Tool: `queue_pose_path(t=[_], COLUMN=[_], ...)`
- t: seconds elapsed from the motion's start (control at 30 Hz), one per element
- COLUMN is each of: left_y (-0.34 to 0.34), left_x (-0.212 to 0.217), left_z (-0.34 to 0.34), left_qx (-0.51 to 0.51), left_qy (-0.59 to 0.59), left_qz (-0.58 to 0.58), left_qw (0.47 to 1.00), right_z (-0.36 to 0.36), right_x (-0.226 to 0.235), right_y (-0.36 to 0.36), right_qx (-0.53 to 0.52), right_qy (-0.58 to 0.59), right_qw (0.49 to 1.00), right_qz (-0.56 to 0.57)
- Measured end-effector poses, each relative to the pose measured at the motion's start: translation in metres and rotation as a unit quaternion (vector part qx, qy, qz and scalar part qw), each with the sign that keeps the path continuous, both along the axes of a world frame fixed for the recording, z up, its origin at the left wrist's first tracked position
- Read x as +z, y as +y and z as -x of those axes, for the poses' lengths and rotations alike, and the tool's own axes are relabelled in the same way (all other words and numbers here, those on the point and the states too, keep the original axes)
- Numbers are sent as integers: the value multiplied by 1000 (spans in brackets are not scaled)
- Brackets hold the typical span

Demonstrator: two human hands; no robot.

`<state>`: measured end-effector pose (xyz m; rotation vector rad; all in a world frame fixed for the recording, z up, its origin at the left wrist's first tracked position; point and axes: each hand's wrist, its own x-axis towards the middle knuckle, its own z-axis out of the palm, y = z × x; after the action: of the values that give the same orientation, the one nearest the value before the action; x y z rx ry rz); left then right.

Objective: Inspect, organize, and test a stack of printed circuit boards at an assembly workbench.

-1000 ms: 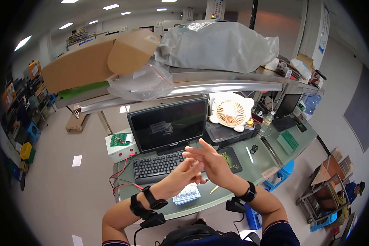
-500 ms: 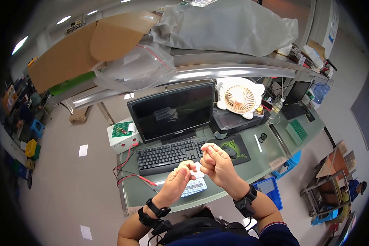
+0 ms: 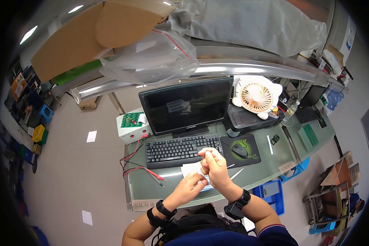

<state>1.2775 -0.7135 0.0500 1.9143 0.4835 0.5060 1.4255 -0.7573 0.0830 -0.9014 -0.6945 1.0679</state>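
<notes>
- 2 bare hands meet just above the near edge of the green desk (image 3: 151, 190), each wrist wearing a dark band.
- Right hand (image 3: 214, 167) is raised, fingers curled, thumb and forefinger pressed together on something tiny; what it is, I cannot tell, it's too small to make out.
- Left hand (image 3: 192, 185) sits lower and just beside it, fingers closing on the white paper slip (image 3: 191, 169) that lies on the desk under both hands.
- Judging from this, the step in hand looks like fine pick-and-hold work: a small piece lifted off the slip and brought up for a closer look.
- Next move, I'd say, calls for a steady pinch and the left hand pinning the slip flat, since anything that small could drop among the cables.
- Just left of the hands, red and black test leads (image 3: 145, 170) trail across the desk.
- Beyond the hands, a black keyboard (image 3: 178, 149); to its right a mouse (image 3: 239, 150) on a black pad.
- Further back, a dark monitor (image 3: 186, 105), a green-topped white box (image 3: 131, 126) to its left, a white desk fan (image 3: 256, 95) to its right.
- Farthest up, a metal shelf carrying a clear plastic bag (image 3: 147, 55) and cardboard.
</notes>
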Motion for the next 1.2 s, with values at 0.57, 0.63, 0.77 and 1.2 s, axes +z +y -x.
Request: queue_pose_path(t=[0.57, 0.63, 0.77, 1.2], left_y=[-9, -9, -13, -40], left_x=[-47, -47, -45, -75], left_z=[-28, -27, -21, -37], left_qx=[108, 94, 51, -75], left_qy=[-296, -225, -103, -53], left_qz=[677, 611, 416, 214], left_qw=[665, 753, 902, 973], right_z=[22, 26, 21, 3], right_x=[-55, -56, -59, -107], right_y=[-39, -44, -51, -105], right_qx=[-13, 1, -29, -184], right_qy=[-54, -81, -72, -64], right_qw=[998, 996, 996, 981], right_qz=[-34, -23, -41, 24])
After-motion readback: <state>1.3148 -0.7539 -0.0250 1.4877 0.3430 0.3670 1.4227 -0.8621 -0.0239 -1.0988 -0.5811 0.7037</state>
